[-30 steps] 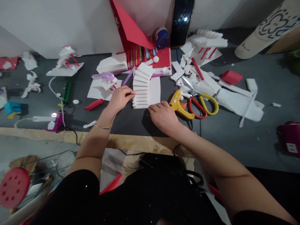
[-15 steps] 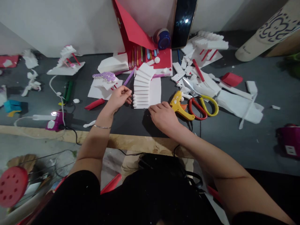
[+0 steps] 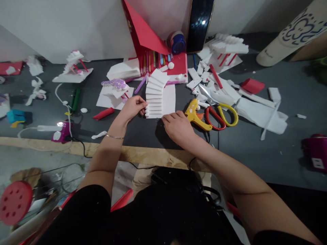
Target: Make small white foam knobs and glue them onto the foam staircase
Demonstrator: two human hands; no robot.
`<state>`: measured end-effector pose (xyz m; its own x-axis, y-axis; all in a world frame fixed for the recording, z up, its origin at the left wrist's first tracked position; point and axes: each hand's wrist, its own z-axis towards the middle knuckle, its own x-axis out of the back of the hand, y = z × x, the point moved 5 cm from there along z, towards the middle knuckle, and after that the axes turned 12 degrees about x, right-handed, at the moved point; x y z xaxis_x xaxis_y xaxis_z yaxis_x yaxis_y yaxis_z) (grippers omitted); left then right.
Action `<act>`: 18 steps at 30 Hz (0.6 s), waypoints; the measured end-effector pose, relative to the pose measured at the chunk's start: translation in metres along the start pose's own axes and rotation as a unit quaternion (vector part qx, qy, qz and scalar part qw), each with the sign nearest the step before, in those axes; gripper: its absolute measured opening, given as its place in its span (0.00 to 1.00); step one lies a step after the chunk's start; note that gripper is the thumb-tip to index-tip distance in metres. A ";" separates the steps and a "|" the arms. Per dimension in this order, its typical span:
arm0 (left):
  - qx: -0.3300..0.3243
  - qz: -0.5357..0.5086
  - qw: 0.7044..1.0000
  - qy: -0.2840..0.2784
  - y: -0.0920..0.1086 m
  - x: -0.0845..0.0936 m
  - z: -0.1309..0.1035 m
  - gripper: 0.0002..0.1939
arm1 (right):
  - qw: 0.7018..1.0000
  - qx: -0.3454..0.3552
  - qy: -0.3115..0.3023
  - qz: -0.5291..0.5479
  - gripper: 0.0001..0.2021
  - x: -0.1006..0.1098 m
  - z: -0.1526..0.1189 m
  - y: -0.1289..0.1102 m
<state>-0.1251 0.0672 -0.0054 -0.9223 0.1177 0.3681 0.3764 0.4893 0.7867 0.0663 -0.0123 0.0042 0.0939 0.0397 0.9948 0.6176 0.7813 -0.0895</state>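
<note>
A curved white stepped model (image 3: 155,92) lies on a white sheet (image 3: 169,98) at the middle of the dark table. Small white balls line the lower left ends of its steps. At that left edge, my left hand (image 3: 135,106) has its thumb and fingertips pinched together; whatever they hold is too small to make out. My right hand (image 3: 178,127) rests with its fingers lying flat at the lower right corner of the sheet. Just right of it is a yellow glue gun (image 3: 195,117), beside scissors (image 3: 216,109) with red and yellow handles.
Small models stand at the left (image 3: 74,66), near my left hand (image 3: 114,89) and at the back right (image 3: 228,51). A phone (image 3: 200,25) leans on the wall. White scraps (image 3: 260,112), a red piece (image 3: 103,113) and a purple socket block (image 3: 61,132) lie around.
My left hand has moved a little right and down, bringing its fingertips to the left edge of the stepped model. My right hand has stayed in place.
</note>
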 end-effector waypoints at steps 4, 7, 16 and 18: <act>0.000 -0.009 1.000 -0.001 -0.002 0.000 0.000 0.11 | 1.000 0.001 0.003 -0.005 0.16 0.001 0.000 0.000; 0.024 -0.042 0.999 -0.022 -0.007 -0.001 0.001 0.14 | 1.000 0.002 0.005 -0.006 0.16 0.001 0.000 0.000; 0.024 -0.047 0.998 -0.016 -0.011 0.004 0.005 0.14 | 1.000 0.000 -0.003 -0.002 0.16 0.001 -0.001 0.001; 0.014 -0.030 0.999 -0.006 -0.009 0.004 0.004 0.15 | 1.000 0.002 0.001 -0.003 0.16 0.001 -0.001 0.001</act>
<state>-0.1325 0.0669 -0.0135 -0.9439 0.0982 0.3152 0.3187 0.5204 0.7922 0.0677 -0.0122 0.0055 0.0922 0.0340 0.9952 0.6143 0.7846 -0.0837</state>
